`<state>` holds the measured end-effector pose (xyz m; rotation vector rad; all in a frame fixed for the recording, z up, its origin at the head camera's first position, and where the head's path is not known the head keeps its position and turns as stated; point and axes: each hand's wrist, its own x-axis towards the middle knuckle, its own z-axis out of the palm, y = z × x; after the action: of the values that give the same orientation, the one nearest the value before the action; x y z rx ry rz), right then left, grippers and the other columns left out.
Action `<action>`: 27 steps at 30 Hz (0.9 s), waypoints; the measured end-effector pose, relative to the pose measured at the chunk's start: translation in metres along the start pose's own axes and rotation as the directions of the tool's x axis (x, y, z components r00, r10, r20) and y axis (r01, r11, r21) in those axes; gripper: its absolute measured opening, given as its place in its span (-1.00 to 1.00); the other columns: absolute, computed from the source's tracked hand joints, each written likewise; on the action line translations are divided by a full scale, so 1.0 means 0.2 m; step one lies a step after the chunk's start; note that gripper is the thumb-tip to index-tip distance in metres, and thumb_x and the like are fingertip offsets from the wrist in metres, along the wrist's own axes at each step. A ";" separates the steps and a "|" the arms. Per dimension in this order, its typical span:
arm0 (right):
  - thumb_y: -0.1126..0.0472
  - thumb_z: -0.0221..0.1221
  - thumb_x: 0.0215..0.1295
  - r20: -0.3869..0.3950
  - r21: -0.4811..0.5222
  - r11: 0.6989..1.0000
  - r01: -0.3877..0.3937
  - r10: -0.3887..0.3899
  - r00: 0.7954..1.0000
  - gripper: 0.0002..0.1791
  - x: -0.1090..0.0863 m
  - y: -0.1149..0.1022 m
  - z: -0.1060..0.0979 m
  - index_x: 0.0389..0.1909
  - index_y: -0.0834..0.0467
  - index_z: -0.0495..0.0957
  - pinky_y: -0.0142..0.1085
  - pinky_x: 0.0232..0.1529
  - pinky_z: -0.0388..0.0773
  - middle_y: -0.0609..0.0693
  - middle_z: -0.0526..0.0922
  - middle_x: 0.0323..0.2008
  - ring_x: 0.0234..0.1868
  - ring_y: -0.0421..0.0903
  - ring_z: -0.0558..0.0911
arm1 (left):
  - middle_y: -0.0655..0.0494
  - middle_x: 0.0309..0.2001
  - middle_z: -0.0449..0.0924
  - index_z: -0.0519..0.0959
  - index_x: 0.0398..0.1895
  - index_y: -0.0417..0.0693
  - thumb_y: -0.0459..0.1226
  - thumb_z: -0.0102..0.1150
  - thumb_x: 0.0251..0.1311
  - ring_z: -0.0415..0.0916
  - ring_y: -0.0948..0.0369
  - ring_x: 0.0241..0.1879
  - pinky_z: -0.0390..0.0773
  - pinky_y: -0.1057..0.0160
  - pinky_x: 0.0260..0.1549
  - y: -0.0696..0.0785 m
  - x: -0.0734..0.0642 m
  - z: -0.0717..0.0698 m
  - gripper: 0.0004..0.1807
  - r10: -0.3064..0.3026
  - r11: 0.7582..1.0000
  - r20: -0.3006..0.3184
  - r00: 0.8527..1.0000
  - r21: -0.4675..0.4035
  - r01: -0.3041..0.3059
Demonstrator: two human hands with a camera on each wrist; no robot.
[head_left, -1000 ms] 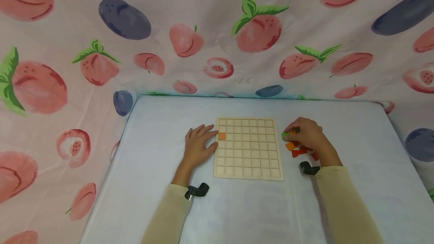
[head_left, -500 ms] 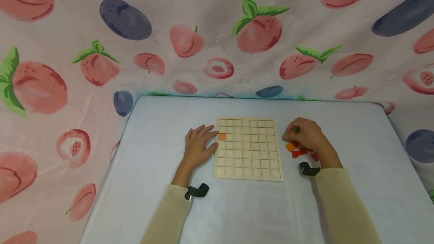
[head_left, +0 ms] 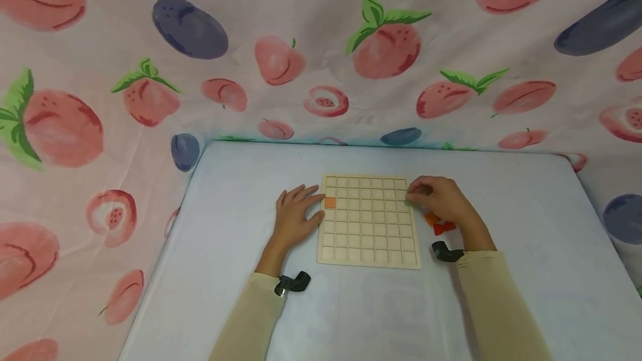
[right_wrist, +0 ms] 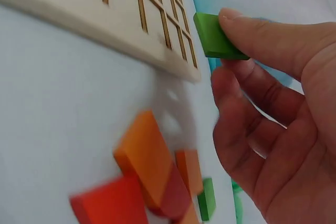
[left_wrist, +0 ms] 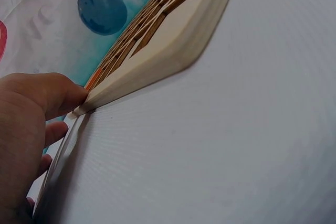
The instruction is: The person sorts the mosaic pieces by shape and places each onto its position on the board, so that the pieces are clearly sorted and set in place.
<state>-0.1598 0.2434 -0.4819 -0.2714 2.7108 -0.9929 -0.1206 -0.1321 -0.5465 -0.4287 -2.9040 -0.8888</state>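
A square wooden grid board [head_left: 368,222] lies on the white table, with one orange tile [head_left: 330,203] in a cell of its leftmost column. My left hand [head_left: 293,219] rests at the board's left edge, fingers spread, thumb and a fingertip touching the rim. In the left wrist view the thumb [left_wrist: 68,94] lies against the board's side. Between thumb and fingers my right hand [head_left: 438,199] pinches a green tile [right_wrist: 216,38], held up at the board's right edge. The right wrist view shows that tile tilted, above the table.
Right of the board lies a small pile of loose pieces: an orange tile [right_wrist: 144,156], red pieces [right_wrist: 113,203] and another green piece [right_wrist: 207,199]. Part of the pile is hidden under my right hand in the head view. A fruit-patterned cloth [head_left: 281,88] hangs behind the table.
My right hand has lifted the green tile off the pile and moved left to the board's right edge. The left hand has stayed in place.
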 end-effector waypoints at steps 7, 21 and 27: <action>0.08 0.30 0.39 0.014 0.059 0.995 0.080 -0.081 0.997 -0.86 0.02 -0.06 0.05 -0.14 0.01 0.70 -0.24 -0.22 0.59 -0.05 0.73 -0.26 -0.25 -0.08 0.64 | 0.20 0.45 0.44 0.62 0.27 0.23 -0.01 0.21 0.30 0.18 0.04 0.53 -0.06 -0.29 0.48 0.00 0.00 0.00 -0.54 0.003 1.000 -0.001 1.000 0.012 -0.003; 0.18 0.30 0.38 0.020 0.168 0.978 0.124 -0.129 0.991 -0.80 0.06 -0.14 0.14 -0.03 0.06 0.73 -0.12 0.02 0.58 0.07 0.72 0.00 -0.06 -0.01 0.67 | 0.19 0.44 0.45 0.62 0.26 0.22 -0.01 0.21 0.30 0.19 0.03 0.53 -0.04 -0.31 0.47 0.01 0.00 0.00 -0.54 0.009 1.000 -0.006 1.000 0.010 -0.009; 0.19 0.32 0.36 0.032 0.196 0.970 0.145 -0.155 0.987 -0.81 0.08 -0.18 0.20 -0.04 0.06 0.73 -0.16 -0.05 0.58 0.04 0.72 -0.12 -0.14 -0.06 0.64 | 0.18 0.44 0.45 0.63 0.25 0.22 -0.02 0.23 0.29 0.20 0.02 0.52 -0.05 -0.31 0.47 0.01 0.00 -0.01 -0.54 0.011 1.000 -0.008 1.000 -0.005 -0.011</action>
<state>-0.1611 0.1879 -0.4917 -0.4621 2.5582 -1.2656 -0.1201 -0.1316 -0.5449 -0.4409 -2.8902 -0.8941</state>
